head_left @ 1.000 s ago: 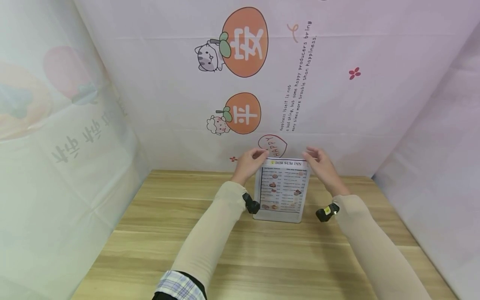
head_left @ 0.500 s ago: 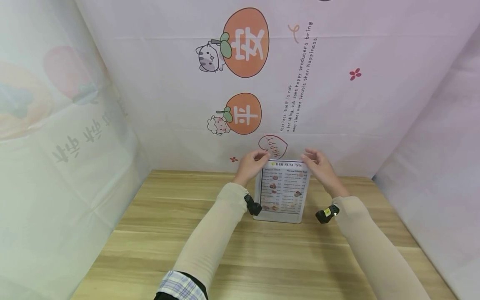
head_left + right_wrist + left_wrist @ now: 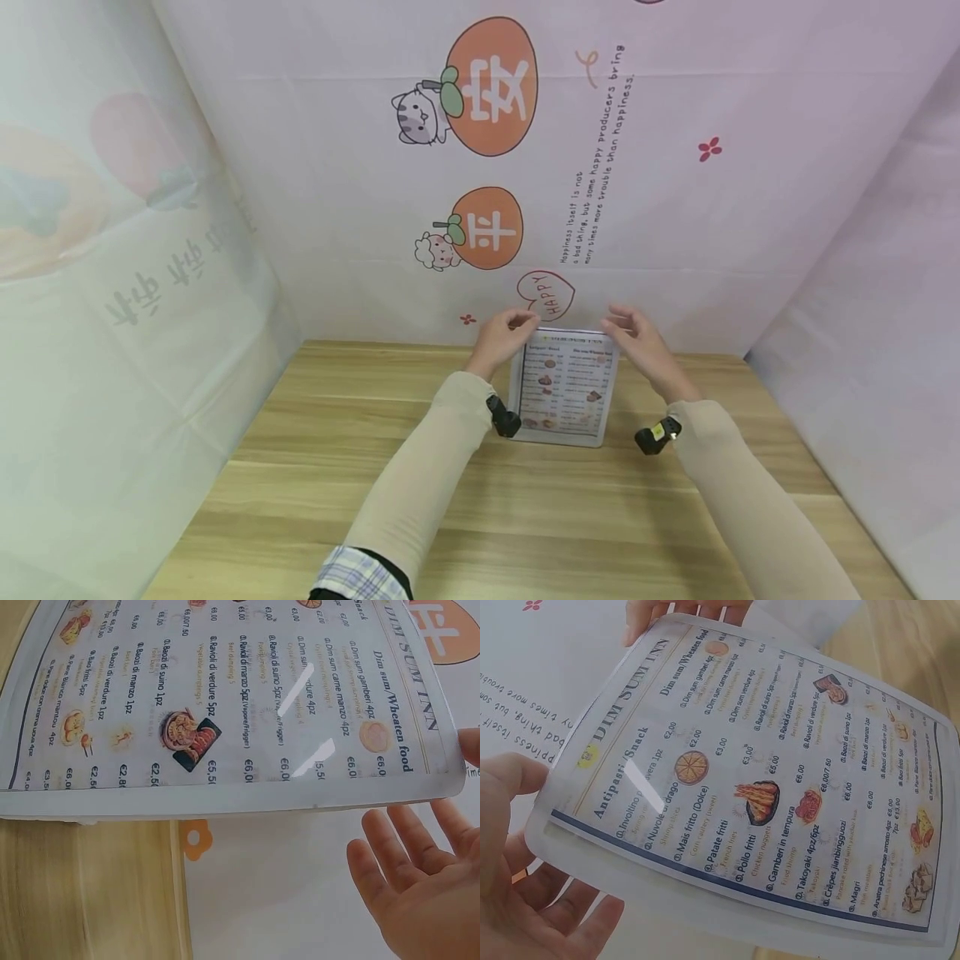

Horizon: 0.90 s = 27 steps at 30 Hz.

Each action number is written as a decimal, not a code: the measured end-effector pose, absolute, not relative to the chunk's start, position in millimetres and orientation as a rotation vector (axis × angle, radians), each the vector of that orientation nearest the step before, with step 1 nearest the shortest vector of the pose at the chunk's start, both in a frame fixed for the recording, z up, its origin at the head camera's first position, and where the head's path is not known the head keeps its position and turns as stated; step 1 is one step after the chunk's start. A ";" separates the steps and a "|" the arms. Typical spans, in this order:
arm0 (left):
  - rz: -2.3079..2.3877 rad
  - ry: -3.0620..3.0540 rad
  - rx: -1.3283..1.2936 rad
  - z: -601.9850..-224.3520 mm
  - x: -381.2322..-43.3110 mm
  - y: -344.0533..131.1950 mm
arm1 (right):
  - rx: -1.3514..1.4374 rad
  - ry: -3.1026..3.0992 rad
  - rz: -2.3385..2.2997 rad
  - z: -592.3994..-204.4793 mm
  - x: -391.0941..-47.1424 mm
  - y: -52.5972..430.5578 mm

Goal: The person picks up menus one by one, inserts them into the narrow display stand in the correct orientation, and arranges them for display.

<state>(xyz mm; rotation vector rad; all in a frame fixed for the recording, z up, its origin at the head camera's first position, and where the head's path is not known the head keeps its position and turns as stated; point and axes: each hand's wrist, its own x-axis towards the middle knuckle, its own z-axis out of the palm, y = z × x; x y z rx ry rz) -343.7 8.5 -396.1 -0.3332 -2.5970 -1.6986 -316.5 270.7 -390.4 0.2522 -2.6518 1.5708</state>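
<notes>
A laminated menu (image 3: 570,387) headed "DIM SUM INN" stands on its lower edge on the wooden table, leaning back towards the wall cloth. At its upper left corner my left hand (image 3: 502,342) pinches the sheet. In the left wrist view the thumb (image 3: 510,786) lies at the corner's near side, with the other fingers behind the menu. My right hand (image 3: 641,346) grips the upper right corner between thumb and fingers. The right wrist view shows its fingertips (image 3: 375,862) behind the sheet's edge, slightly spread. Glare crosses the printed face.
The wood-grain table (image 3: 360,483) extends around the menu on all sides. A white printed cloth (image 3: 337,167) forms the back wall close behind both hands. Plain-looking cloth sides rise at the left (image 3: 225,292) and right (image 3: 847,275). Each wrist carries a small black camera.
The menu's top edge has come down slightly and its heading looks more foreshortened. Both hands have lowered a little with it, still at the upper corners.
</notes>
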 end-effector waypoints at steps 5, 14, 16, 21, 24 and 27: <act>-1.720 -2.594 -0.317 -399.5 -344.6 7.6 | 0.260 -2.656 1.580 -392.5 -316.5 270.1; -1.736 -2.585 -0.304 -401.9 -344.8 8.5 | 0.269 -2.656 1.647 -393.2 -317.9 269.3; -1.741 -2.585 -0.304 -402.0 -345.2 8.2 | 0.272 -2.654 1.657 -393.6 -318.2 269.0; -1.729 -2.585 -0.317 -401.0 -345.0 6.8 | 0.285 -2.637 1.656 -393.4 -316.7 268.3; -1.714 -2.584 -0.323 -399.4 -344.3 4.9 | 0.284 -2.636 1.643 -392.2 -315.5 268.7; -1.715 -2.579 -0.318 -396.9 -343.1 2.3 | 0.282 -2.632 1.626 -390.7 -313.7 269.9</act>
